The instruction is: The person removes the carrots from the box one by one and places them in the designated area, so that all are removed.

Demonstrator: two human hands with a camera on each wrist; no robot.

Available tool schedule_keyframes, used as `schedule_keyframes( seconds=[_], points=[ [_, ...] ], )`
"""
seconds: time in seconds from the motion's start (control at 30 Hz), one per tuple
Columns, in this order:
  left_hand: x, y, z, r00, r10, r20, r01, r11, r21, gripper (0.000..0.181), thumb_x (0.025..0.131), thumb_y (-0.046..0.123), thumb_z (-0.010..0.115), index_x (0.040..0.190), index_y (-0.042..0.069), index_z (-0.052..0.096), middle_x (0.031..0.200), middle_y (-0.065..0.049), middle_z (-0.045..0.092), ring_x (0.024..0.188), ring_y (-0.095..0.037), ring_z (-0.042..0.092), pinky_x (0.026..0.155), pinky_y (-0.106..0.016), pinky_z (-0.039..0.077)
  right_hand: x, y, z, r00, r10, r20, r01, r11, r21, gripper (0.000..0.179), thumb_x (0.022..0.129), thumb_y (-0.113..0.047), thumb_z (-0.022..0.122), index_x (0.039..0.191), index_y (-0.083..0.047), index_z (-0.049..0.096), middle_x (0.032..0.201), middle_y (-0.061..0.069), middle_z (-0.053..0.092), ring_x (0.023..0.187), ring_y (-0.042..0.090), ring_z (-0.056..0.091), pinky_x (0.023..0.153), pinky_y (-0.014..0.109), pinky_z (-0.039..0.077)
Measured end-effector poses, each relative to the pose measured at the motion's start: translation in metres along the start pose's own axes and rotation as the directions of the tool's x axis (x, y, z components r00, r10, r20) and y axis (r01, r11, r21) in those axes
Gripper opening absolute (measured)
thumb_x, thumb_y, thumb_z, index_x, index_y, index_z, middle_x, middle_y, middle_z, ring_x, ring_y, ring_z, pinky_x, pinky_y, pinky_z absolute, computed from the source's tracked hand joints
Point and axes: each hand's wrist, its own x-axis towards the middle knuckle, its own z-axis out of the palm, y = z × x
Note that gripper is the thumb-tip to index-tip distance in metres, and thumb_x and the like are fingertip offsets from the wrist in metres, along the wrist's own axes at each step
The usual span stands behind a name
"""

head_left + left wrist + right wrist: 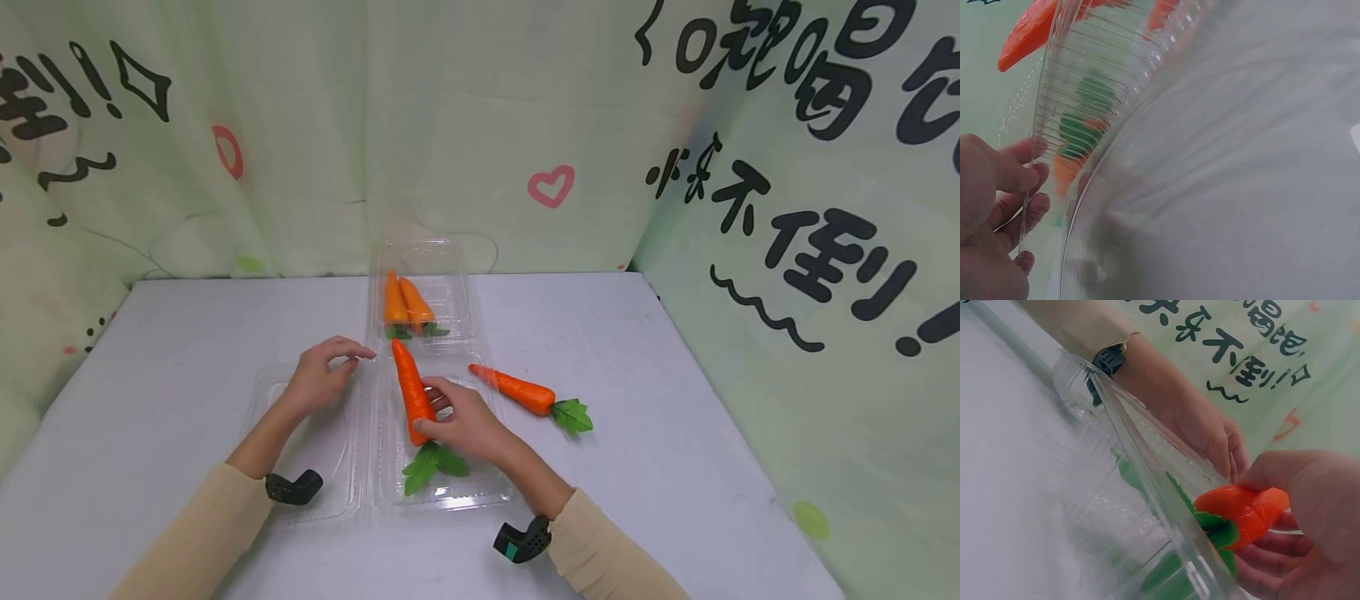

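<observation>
My right hand (468, 421) grips an orange toy carrot (410, 392) near its leafy end, over the open clear plastic clamshell box (480, 500). Its tip points away from me, and the green leaves (1216, 531) hang close to the box wall in the right wrist view. With thumb and fingers on either side of the rim, my left hand (997, 200) pinches the box's edge near the middle of its left side. A second bright orange carrot (525, 393) lies on the table just right of the box, leaves toward the right.
Behind the box stands another clear plastic container (457, 292) with two lighter orange carrots (405, 304) in it. The clamshell's transparent lid (330, 483) lies flat on the left. A pale green printed curtain (480, 125) borders the white table (637, 500).
</observation>
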Motion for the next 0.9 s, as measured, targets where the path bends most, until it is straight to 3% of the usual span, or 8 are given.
schedule_keyframes(
  seconds=[0.9],
  points=[
    [0.0003, -0.0024, 0.0008, 0.999, 0.029, -0.014, -0.029, 1.000, -0.001, 0.028, 0.093, -0.004, 0.055, 0.108, 0.011, 0.073, 0.112, -0.011, 0.067, 0.111, -0.032, 0.058, 0.099, -0.053, 0.047, -0.0014, -0.0008, -0.0048, 0.998, -0.028, -0.054, 0.030, 0.999, 0.026, 0.055, 0.090, -0.023, 0.065, 0.141, -0.014, 0.046, 0.125, 0.004, 0.059, 0.102, 0.018, 0.061, 0.085, 0.030, 0.057]
  ],
)
